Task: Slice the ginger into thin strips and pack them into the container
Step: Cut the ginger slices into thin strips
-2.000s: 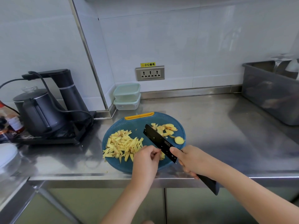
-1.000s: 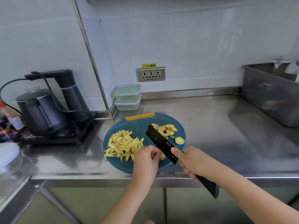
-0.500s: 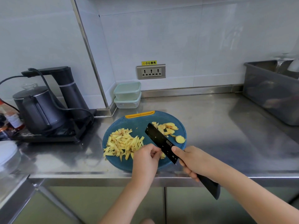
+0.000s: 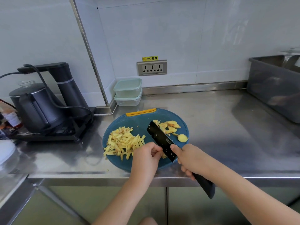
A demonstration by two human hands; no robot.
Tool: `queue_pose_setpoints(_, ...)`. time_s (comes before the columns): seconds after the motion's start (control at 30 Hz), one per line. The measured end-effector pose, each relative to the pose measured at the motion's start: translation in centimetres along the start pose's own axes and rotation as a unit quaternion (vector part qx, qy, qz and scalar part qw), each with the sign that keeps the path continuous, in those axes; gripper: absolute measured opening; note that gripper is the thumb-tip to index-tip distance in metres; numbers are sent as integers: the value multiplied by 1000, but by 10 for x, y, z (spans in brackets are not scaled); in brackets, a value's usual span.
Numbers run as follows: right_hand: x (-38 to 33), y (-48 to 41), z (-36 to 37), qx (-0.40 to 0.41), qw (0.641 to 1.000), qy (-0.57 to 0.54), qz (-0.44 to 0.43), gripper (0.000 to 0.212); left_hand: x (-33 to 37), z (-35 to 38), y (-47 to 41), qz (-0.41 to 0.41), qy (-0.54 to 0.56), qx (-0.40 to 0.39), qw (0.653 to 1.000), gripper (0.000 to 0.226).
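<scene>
A round blue cutting board (image 4: 139, 122) lies near the counter's front edge. A pile of thin ginger strips (image 4: 123, 142) covers its left half. Ginger slices (image 4: 169, 126) lie at its back right, and one round slice (image 4: 182, 138) sits by the right rim. My right hand (image 4: 193, 158) grips a black knife (image 4: 162, 140), blade pointing back left over the board. My left hand (image 4: 148, 157), fingers curled, holds down a small ginger piece against the blade; that piece is mostly hidden. Two stacked lidded containers (image 4: 128, 91) stand at the back wall.
A black electric kettle (image 4: 35, 108) on its base with a cable stands at the left. A grey tub (image 4: 276, 85) occupies the back right. A wall socket (image 4: 152, 67) sits above the counter. Bottles (image 4: 9, 117) and a white object (image 4: 6, 151) are at the far left.
The knife blade has shifted slightly over the board while both hands stay at the ginger near the front. The strip pile and the slices lie as before.
</scene>
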State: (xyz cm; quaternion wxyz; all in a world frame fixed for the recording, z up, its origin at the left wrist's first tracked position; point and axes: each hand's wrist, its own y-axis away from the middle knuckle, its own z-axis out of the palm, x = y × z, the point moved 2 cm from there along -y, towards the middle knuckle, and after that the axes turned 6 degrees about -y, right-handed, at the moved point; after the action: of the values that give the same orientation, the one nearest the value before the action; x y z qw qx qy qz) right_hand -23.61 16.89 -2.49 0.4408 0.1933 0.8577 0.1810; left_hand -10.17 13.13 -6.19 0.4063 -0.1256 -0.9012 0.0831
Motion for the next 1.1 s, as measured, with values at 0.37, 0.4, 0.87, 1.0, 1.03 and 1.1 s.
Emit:
queue_pose_setpoints(0.37,-1,16,-14,-22,997,29,-63,39,1,-3,-6,-44,6,-3,999,9)
queue_pose_setpoints(0.4,-1,16,-13,-23,997,27,-65,43,1,-3,-6,-47,6,-2,999,8)
queue_pose_setpoints(0.87,7,14,1,11,985,132,-111,32,2,-7,-3,-40,7,-4,999,17)
queue_pose_setpoints(1.0,5,12,9,53,968,196,-144,43,5,-8,-1,-31,-2,-2,1000,27)
queue_pose_setpoints(1.03,3,14,10,55,963,221,-145,41,6,-8,-1,-28,-4,-2,1000,31)
queue_pose_setpoints(1.1,-2,15,12,67,962,225,-136,43,6,-8,-1,-22,-9,-2,1000,35)
